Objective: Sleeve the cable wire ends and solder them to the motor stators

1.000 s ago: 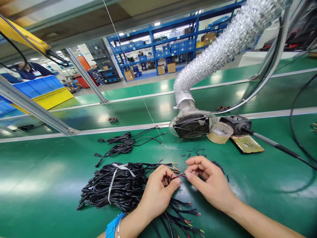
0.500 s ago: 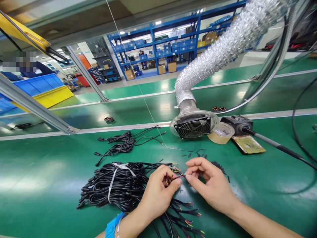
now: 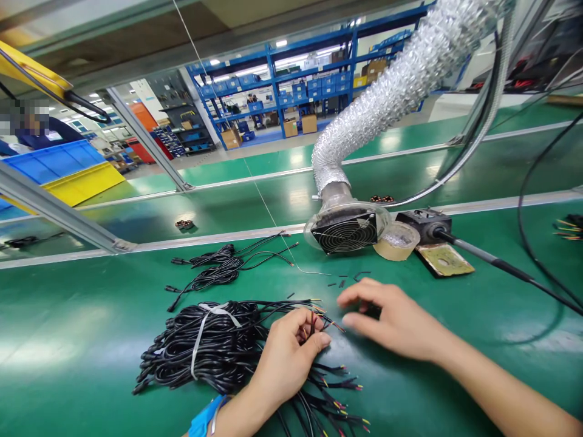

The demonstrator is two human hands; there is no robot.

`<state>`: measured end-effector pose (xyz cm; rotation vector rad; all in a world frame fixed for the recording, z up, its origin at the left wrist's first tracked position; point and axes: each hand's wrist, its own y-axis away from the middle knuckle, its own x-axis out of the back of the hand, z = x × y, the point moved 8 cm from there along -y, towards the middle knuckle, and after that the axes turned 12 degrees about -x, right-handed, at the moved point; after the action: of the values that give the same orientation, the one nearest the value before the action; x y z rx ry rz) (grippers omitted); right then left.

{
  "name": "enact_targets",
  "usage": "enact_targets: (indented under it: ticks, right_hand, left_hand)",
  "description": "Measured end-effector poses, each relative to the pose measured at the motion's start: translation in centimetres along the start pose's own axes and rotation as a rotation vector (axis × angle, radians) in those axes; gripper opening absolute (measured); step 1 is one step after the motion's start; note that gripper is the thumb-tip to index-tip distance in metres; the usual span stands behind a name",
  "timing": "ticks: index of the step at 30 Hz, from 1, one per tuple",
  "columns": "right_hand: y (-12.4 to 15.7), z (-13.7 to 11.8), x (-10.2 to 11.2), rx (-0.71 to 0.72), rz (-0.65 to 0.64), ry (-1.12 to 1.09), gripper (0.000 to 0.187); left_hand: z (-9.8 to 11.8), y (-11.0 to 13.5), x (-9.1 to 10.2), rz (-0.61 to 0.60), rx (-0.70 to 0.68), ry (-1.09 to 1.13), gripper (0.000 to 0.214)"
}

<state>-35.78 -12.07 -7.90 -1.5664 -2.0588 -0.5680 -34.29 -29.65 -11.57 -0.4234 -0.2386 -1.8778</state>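
My left hand (image 3: 286, 358) is closed in a pinch on the stripped coloured wire ends (image 3: 319, 320) of a black cable that comes out of the big tied bundle of black cables (image 3: 209, 346). My right hand (image 3: 392, 318) hovers palm down just right of those wire ends, fingers loosely spread over small black sleeve pieces (image 3: 348, 280) scattered on the green bench (image 3: 91, 340). Nothing shows in the right hand. More cable ends with red and yellow tips (image 3: 341, 406) fan out below my left wrist.
A smaller cable bundle (image 3: 218, 270) lies behind the big one. A fume fan (image 3: 345, 230) on a silver hose (image 3: 387, 97), a tape roll (image 3: 397, 240) and a soldering iron stand (image 3: 428, 224) with its iron (image 3: 496, 264) stand at the back right. Shelving and another person are far off.
My right hand has let go of the wire tips and moved right and forward, opening over the small sleeve pieces. My left hand keeps its pinch on the wires.
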Motion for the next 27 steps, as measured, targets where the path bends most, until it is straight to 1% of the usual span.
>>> enact_targets:
  ticks: [1, 3, 5, 8, 12, 18, 23, 27]
  right_hand:
    - [-0.6, 1.3, 1.7, -0.042, 0.076, 0.07, 0.013]
    - [-1.8, 3.6, 4.2, -0.092, 0.188, 0.257, 0.016]
    - [-3.0, 5.3, 5.2, -0.104, 0.222, 0.328, 0.017]
    - [-4.4, 6.3, 4.9, -0.084, 0.202, 0.356, 0.016]
    - [-4.9, 5.7, 3.7, -0.073, 0.159, 0.391, 0.011]
    - [-4.3, 4.6, 2.7, -0.053, 0.075, 0.426, 0.008]
    - [-3.7, 4.0, 1.8, -0.015, 0.023, 0.45, 0.017]
    - [-2.7, 3.4, 2.1, 0.011, 0.01, 0.46, 0.019]
  left_hand:
    - [0.0, 0.0, 0.0, -0.004, 0.003, -0.001, 0.008]
    - [0.0, 0.0, -0.2, -0.02, 0.001, -0.001, 0.008]
    - [0.0, 0.1, -0.3, -0.036, -0.003, 0.007, 0.008]
    - [0.0, 0.1, -0.4, -0.052, -0.017, 0.007, 0.008]
    - [0.0, 0.1, -0.4, -0.065, -0.031, -0.014, 0.008]
    - [0.2, 0.2, -0.4, -0.058, -0.03, -0.032, 0.008]
    - [0.3, 0.2, -0.4, -0.065, -0.036, -0.037, 0.007]
    - [0.3, 0.2, -0.4, -0.077, -0.037, -0.044, 0.008]
